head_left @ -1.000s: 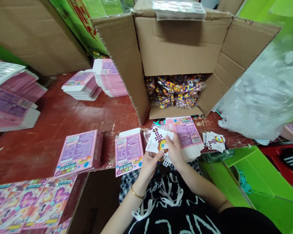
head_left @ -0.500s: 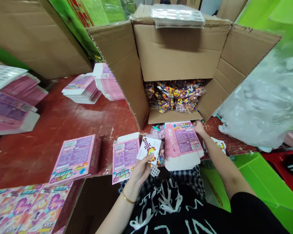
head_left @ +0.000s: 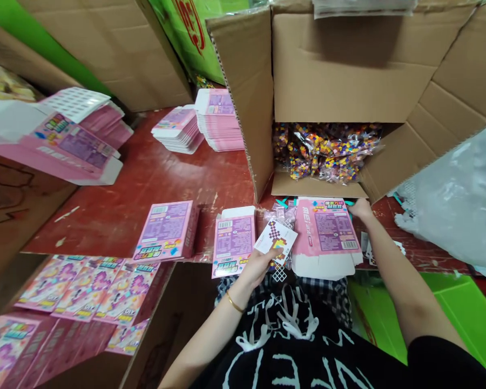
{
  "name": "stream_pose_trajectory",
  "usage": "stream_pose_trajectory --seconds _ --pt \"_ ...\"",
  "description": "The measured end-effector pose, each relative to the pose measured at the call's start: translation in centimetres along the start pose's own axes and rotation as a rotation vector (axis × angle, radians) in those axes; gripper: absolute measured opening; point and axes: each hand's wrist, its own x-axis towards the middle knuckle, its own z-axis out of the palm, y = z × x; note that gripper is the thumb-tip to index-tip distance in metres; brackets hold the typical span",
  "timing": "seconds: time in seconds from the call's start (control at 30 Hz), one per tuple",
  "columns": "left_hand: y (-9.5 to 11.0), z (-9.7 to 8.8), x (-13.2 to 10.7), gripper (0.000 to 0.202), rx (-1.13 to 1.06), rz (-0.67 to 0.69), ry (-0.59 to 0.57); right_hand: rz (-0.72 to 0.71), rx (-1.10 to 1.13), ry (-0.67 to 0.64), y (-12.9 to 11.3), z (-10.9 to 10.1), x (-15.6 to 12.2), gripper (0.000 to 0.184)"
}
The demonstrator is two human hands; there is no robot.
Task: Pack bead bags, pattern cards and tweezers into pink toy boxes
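My left hand (head_left: pixel 258 266) is closed on a small stack: a white card with a pixel pattern (head_left: pixel 276 242), a clear bag of beads and a white grid piece (head_left: pixel 279 274) under it. It hovers at the red table's near edge. My right hand (head_left: pixel 360 208) reaches to the far corner of a flat pink carton (head_left: pixel 328 233) lying in front of the big cardboard box (head_left: pixel 348 70); its fingers touch the carton's top edge and are partly hidden. Bags of coloured beads (head_left: pixel 328 151) fill the box's bottom.
Two assembled pink boxes (head_left: pixel 167 231) (head_left: pixel 234 244) stand on the red table (head_left: pixel 125 194). Stacks of flat pink cartons (head_left: pixel 202 124) lie at the back and at the left (head_left: pixel 68 140). A lower box holds packed pink boxes (head_left: pixel 85 286). A plastic sheet (head_left: pixel 453 200) lies right.
My right hand left the card stack and reached forward to the flat carton's far corner. My left hand kept the stack. The view shifted left and closer.
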Motion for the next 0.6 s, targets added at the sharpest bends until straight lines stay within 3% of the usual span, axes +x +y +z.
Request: stream_pose_trajectory --seconds 0.1,0.17,0.23,0.3,0.4,0.47,0.53,0.6 --pt "-0.1 -0.9 -0.2 0.049 -0.051 0.033 0.032 -0.030 -0.007 -0.007 1.9 -2.8 -2.7 0.017" --pt "-0.2 -1.5 -0.4 0.048 -0.082 0.035 0.077 -0.056 0.120 0.070 3.3 -5.0 -6.0 0.023" --pt "-0.3 -1.8 -0.6 0.047 -0.085 0.029 0.090 -0.153 0.608 0.192 3.4 -6.5 -10.2 0.031" --pt "-0.4 -1.8 -1.0 0.044 -0.054 0.029 0.055 -0.373 1.077 0.107 1.1 -6.6 -14.9 0.042" --pt "-0.7 -1.6 -1.7 0.044 0.006 0.060 -0.033 -0.640 1.139 -0.328 -5.6 -3.4 -20.9 0.039" --pt "-0.9 -1.7 -2.2 0.046 -0.003 0.115 -0.010 -0.729 1.125 -0.559 -10.1 -0.2 -23.2 0.035" --pt "-1.0 -2.3 -2.7 0.051 0.008 0.210 0.050 -0.794 1.097 -0.591 -13.1 2.7 -24.4 0.034" --pt "-1.0 -3.2 -3.2 0.056 0.060 0.290 0.062 -0.854 1.029 -0.500 -14.4 4.7 -24.9 0.033"
